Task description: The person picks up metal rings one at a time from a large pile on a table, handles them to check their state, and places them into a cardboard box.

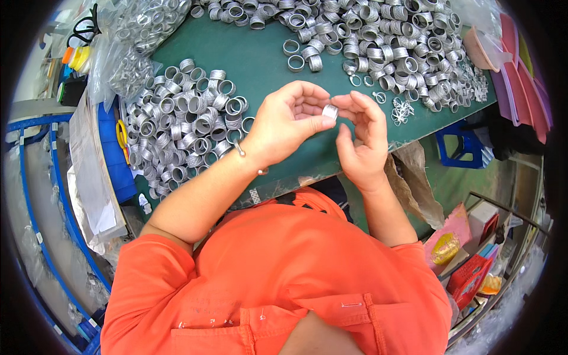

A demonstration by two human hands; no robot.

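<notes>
My left hand (pixel 287 124) pinches a silver ring band (pixel 330 112) between thumb and fingers, above the near part of the green table (pixel 207 44). Close by on the right is my right hand (pixel 367 142), its fingers curved and its thumb apart. Its fingertips come near the ring; whether they touch it I cannot tell. A heap of silver rings (pixel 195 127) lies left of my left wrist. The larger heap of similar rings (pixel 378 50) spreads across the far right. Small silver pieces (pixel 402 111) lie just beyond my right hand.
Clear plastic bags of metal parts (pixel 145 32) stand at the far left. Yellow-handled scissors (pixel 122 141) lie by the left edge. Pink trays (pixel 520 77) stand at the far right. A blue stool (pixel 452 145) and brown paper (pixel 414 183) are beyond the table's right-hand edge.
</notes>
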